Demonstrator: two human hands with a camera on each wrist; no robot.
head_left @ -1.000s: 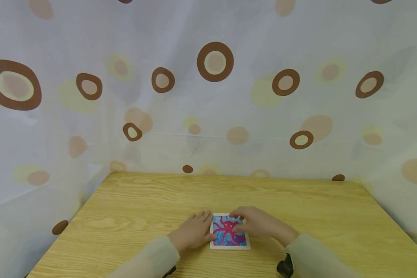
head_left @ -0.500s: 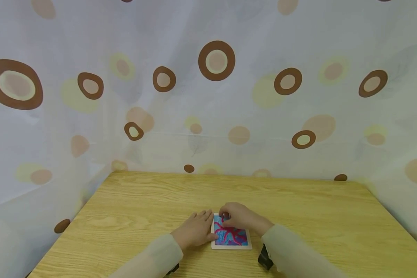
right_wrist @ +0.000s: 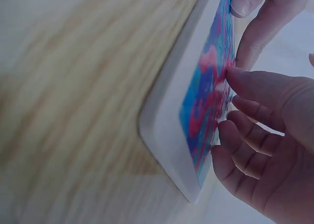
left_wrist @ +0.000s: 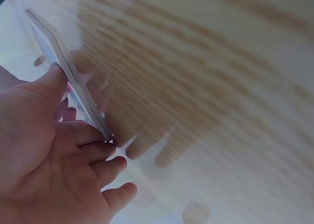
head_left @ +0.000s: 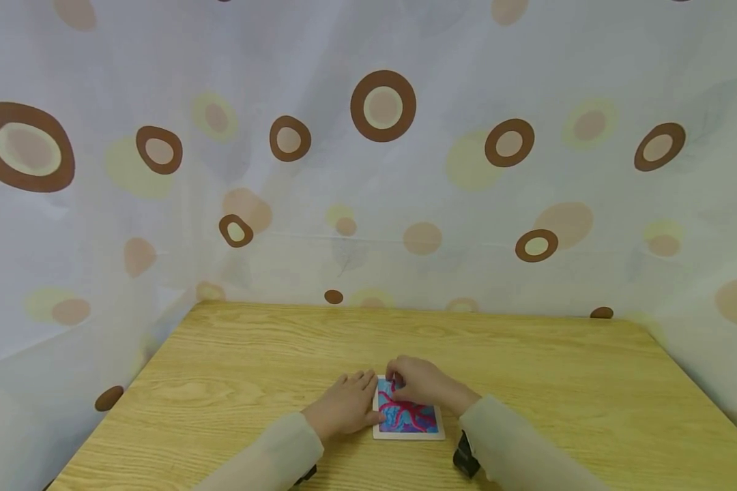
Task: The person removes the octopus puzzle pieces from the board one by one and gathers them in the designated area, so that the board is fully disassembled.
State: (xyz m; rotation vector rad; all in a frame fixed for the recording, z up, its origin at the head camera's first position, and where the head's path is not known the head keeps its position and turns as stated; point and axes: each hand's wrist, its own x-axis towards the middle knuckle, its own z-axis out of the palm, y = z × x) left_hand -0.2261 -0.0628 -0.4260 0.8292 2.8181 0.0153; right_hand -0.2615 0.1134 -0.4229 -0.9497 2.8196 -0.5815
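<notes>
A square picture board with a pink octopus on blue and a raised white frame lies flat on the wooden table. My left hand rests along its left side, thumb on the picture and other fingers extended by the edge. In the left wrist view the thumb touches the top face of the board. My right hand covers the upper part of the picture, fingers bent downward. The right wrist view has that hand's fingertips on the picture of the board; whether they pinch anything is unclear.
A pale curtain with brown and peach spots stands behind the table and along both sides. Dark straps or devices sit at the wrists, such as the black device by the right cuff.
My right hand has moved left and slightly away from me, onto the top part of the picture, then stayed nearly still. My left hand and the board keep their places.
</notes>
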